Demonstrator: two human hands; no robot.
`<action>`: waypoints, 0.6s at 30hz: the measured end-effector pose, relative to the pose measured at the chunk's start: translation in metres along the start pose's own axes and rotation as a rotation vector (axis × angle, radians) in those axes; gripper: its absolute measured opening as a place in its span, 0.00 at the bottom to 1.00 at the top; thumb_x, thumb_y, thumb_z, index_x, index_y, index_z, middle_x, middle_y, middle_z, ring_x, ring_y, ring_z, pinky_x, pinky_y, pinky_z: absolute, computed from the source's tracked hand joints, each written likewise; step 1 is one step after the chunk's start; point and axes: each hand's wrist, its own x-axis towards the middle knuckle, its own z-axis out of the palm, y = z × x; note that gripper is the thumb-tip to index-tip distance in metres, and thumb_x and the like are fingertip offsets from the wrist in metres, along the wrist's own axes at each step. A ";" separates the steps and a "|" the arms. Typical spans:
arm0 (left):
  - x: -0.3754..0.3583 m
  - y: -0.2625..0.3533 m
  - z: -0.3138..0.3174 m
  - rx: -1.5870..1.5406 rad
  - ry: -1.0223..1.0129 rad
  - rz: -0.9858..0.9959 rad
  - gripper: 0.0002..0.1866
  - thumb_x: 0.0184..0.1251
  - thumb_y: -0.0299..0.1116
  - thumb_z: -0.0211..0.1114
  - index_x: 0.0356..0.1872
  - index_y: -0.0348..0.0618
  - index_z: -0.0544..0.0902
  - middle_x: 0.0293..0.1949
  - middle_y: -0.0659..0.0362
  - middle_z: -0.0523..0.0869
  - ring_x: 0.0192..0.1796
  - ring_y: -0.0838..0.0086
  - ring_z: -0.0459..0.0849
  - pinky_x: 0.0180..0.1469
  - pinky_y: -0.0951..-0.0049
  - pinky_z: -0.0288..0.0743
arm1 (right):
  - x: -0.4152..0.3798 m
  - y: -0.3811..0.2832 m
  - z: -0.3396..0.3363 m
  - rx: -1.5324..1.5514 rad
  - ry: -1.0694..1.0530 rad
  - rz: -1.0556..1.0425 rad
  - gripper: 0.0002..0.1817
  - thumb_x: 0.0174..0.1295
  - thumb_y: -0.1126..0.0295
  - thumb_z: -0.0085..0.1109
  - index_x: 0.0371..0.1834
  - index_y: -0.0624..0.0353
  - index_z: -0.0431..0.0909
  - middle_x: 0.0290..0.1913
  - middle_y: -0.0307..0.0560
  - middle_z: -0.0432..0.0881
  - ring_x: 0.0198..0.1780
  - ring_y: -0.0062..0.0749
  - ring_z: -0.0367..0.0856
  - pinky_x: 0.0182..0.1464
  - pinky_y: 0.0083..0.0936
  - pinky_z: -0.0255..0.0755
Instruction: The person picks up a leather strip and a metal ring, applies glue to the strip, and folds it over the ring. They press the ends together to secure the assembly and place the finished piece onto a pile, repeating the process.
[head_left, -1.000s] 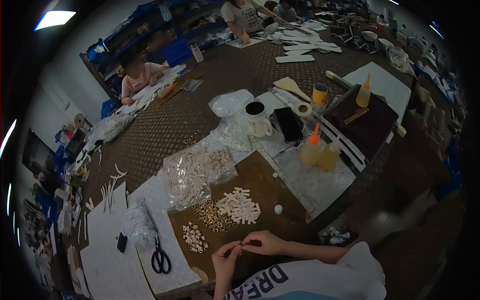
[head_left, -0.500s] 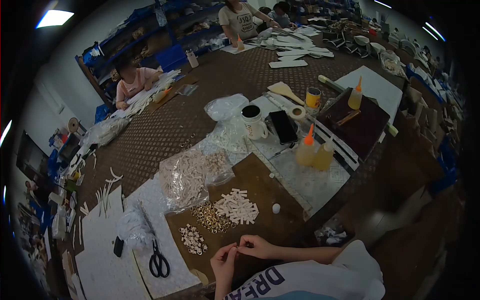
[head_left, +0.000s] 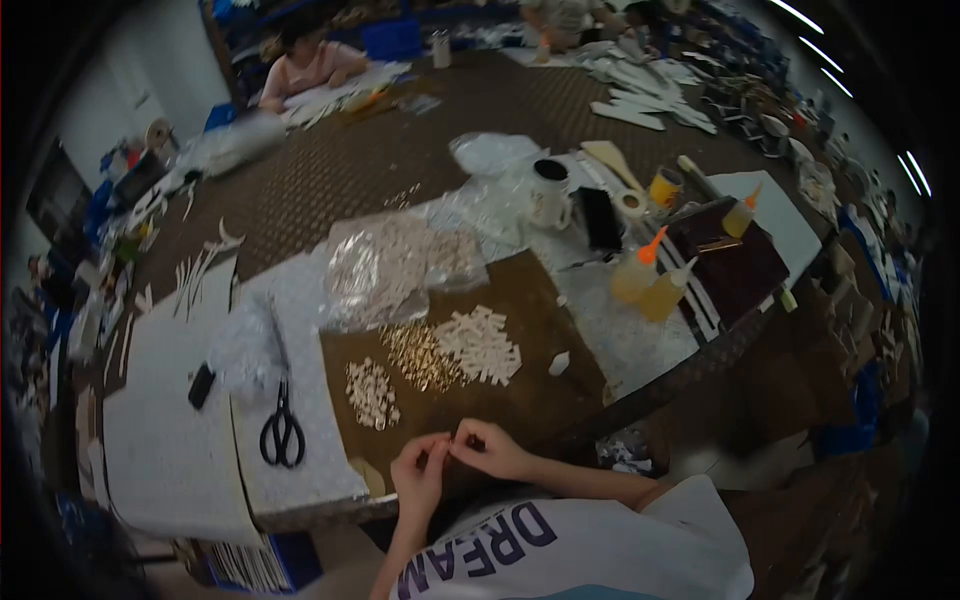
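Note:
My left hand [head_left: 420, 468] and my right hand [head_left: 490, 452] meet at the front edge of a brown mat [head_left: 545, 415]. Thumb and fingers of each are pinched together at one spot, and whatever sits between the fingertips is too small to make out. Just beyond them lies a pile of small looped white pieces [head_left: 371, 394], some with a glint of metal. Gold-coloured rings [head_left: 420, 355] form a heap behind that. Short white strips [head_left: 480, 345] are piled against the rings on the right. A small white object [head_left: 559, 364] rests farther right on the mat.
Black-handled scissors [head_left: 283, 438] and a clear plastic bundle [head_left: 245, 350] lie on the left. Behind the mat is a bag of pale pieces [head_left: 378, 268]. Glue bottles [head_left: 635, 277], a mug [head_left: 549, 195] and a phone [head_left: 599, 220] stand or lie right. People [head_left: 315, 70] sit across the table.
The camera view has tilted and shifted, so the hands and table appear higher and slightly left. Both hands keep their pinch, fingertips together.

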 end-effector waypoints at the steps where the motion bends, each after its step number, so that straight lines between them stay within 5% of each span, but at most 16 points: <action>1: 0.002 0.000 -0.007 -0.114 -0.039 -0.111 0.06 0.65 0.27 0.61 0.38 0.36 0.83 0.31 0.63 0.83 0.32 0.83 0.78 0.37 0.84 0.71 | 0.000 -0.002 0.003 0.107 -0.026 0.114 0.07 0.64 0.70 0.58 0.31 0.61 0.73 0.31 0.34 0.76 0.31 0.12 0.70 0.32 0.14 0.65; 5: 0.017 -0.029 -0.028 -0.233 0.157 -0.029 0.08 0.68 0.27 0.58 0.43 0.35 0.82 0.30 0.63 0.82 0.29 0.84 0.76 0.34 0.84 0.71 | 0.002 -0.010 0.007 0.052 0.114 0.145 0.07 0.68 0.74 0.50 0.44 0.64 0.77 0.35 0.38 0.78 0.36 0.16 0.77 0.41 0.15 0.73; 10: 0.041 -0.035 -0.050 0.101 0.374 0.057 0.10 0.68 0.25 0.56 0.46 0.36 0.82 0.34 0.60 0.84 0.34 0.79 0.82 0.38 0.80 0.74 | -0.003 -0.010 -0.009 0.078 0.223 0.151 0.09 0.68 0.78 0.47 0.47 0.66 0.76 0.40 0.44 0.79 0.39 0.21 0.79 0.43 0.19 0.76; 13: 0.054 -0.026 -0.048 0.547 0.487 0.362 0.10 0.66 0.24 0.57 0.46 0.41 0.83 0.39 0.56 0.83 0.37 0.75 0.82 0.38 0.79 0.75 | -0.003 -0.008 -0.026 0.105 0.206 0.217 0.12 0.67 0.79 0.47 0.52 0.66 0.73 0.40 0.47 0.82 0.41 0.25 0.82 0.42 0.19 0.77; 18: 0.060 0.004 -0.027 0.572 0.261 0.296 0.11 0.66 0.25 0.58 0.47 0.44 0.83 0.49 0.54 0.79 0.43 0.69 0.82 0.41 0.78 0.75 | -0.004 -0.002 -0.049 0.060 0.148 0.279 0.20 0.66 0.79 0.48 0.61 0.62 0.65 0.43 0.51 0.82 0.43 0.28 0.83 0.45 0.19 0.77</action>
